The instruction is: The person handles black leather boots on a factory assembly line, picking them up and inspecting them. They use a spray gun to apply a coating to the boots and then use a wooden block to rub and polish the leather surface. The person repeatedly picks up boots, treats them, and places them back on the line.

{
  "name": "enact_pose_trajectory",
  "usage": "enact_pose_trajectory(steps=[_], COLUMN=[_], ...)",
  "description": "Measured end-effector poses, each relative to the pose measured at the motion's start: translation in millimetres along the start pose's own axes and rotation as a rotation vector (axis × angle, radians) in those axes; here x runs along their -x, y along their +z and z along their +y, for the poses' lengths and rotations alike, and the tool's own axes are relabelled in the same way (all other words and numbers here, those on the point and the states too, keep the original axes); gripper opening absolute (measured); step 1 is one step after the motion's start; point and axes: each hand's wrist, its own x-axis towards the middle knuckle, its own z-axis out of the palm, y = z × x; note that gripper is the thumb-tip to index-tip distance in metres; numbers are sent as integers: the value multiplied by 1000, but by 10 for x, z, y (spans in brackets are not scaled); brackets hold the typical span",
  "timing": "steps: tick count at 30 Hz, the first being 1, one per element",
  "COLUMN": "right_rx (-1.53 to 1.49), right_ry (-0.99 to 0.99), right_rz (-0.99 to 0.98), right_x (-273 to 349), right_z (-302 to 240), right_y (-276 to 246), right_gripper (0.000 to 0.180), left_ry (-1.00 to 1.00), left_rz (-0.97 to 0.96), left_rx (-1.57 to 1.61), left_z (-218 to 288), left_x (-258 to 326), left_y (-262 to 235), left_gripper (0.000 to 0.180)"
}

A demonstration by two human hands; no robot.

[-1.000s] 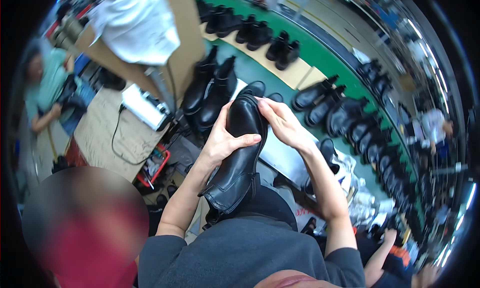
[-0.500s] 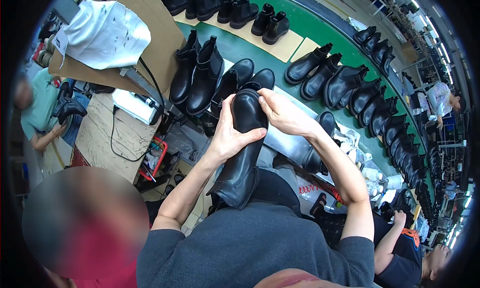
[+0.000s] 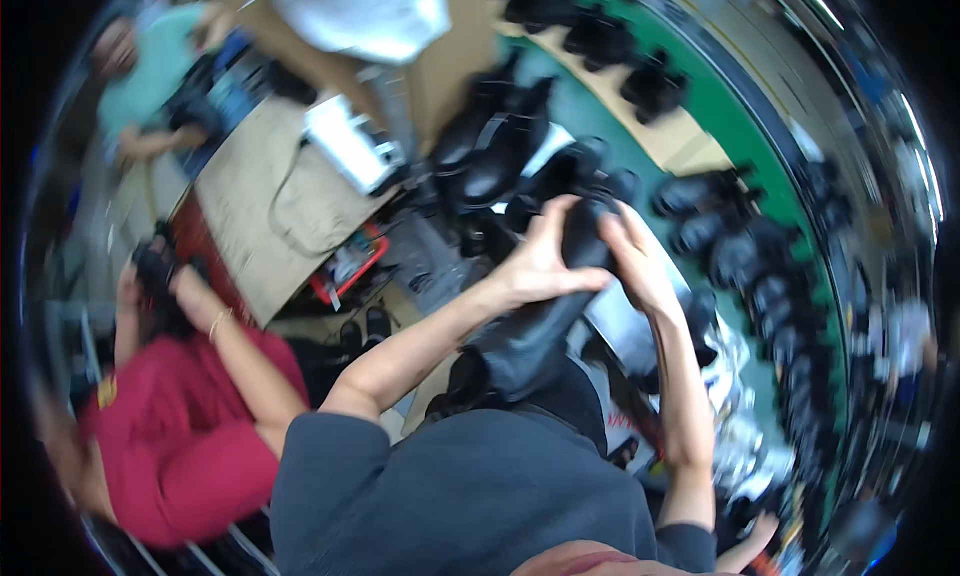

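A black leather ankle boot lies slantwise in front of me, its toe away from me and its shaft near my lap. My left hand grips one side of the toe end, thumb across the upper. On the other side my right hand closes round the toe, thumb near the tip. Just beyond the toe stand more black boots, and a taller black pair is to their left. Motion blur softens the boot's details, and its sole is hidden.
Rows of black boots line the green conveyor at the right. At the left are a worn wooden table and a red basket. A person in red sits close by, holding a dark shoe; another in green is farther back.
The view has swung left, so the surroundings appear shifted right and the person in red shows more fully. The boot stays in both my hands, with a similar grip.
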Motion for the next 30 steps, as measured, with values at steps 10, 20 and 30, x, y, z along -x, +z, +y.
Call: enact_pose_trajectory(steps=[10,20,30], right_rx=[-218,-322,-288], right_ry=[76,177,132], right_rz=[124,379,358], right_x=[45,191,245], right_z=[246,510,345], right_y=[-174,-502,-384], right_gripper=[42,47,33], left_ry=[-736,-718,-466], left_rz=[1581,1284,420], left_rx=[-868,-464,-547], left_z=[-1822,-2046,-948], left_x=[1242,1197,755], left_y=[-2918,-3323,-1844], left_gripper=[56,24,35])
